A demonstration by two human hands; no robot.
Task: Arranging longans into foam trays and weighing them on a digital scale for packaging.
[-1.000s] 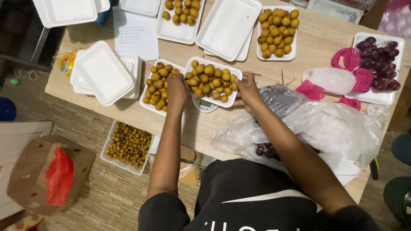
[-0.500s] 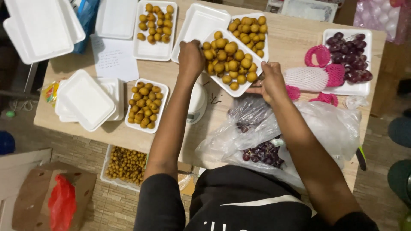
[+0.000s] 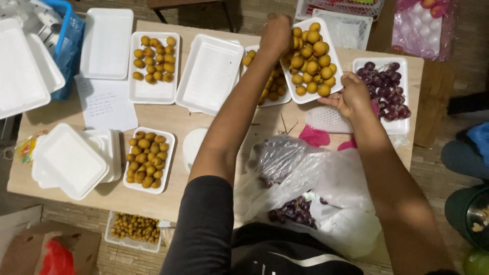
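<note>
White foam tray (image 3: 333, 76), heaped with round yellow-brown fruit (image 3: 311, 56), held tilted above the far middle of the wooden table (image 3: 153, 117). Left hand (image 3: 275, 33) in a closed grip on the tray's far left edge; right hand (image 3: 349, 97) under its near right corner, fingers curled on the rim, thumb side open. Tray overlaps a second fruit tray (image 3: 267, 86), mostly hidden by the left forearm.

Right of it: tray of dark grapes (image 3: 384, 89), touching the right hand's knuckles. White foam net (image 3: 328, 119) and pink foam nets (image 3: 313, 136) lie just below the right hand.

Left along the far row: empty tray (image 3: 211, 74); tray part-filled with the same fruit (image 3: 153, 66); another empty tray (image 3: 107, 43). Sheet of paper (image 3: 107, 104) lies below these. Blue basket (image 3: 69, 40) at the far left corner, beside open foam boxes (image 3: 23, 66).

Near row: full fruit tray (image 3: 146, 159); stack of closed foam boxes (image 3: 69, 160) to its left. Clear plastic bags (image 3: 305, 178) at the near edge between the arms, dark grapes showing through one.

Floor: crate of small yellow fruit (image 3: 133, 229) below the table's edge; cardboard box with red plastic (image 3: 48, 249) at lower left.
</note>
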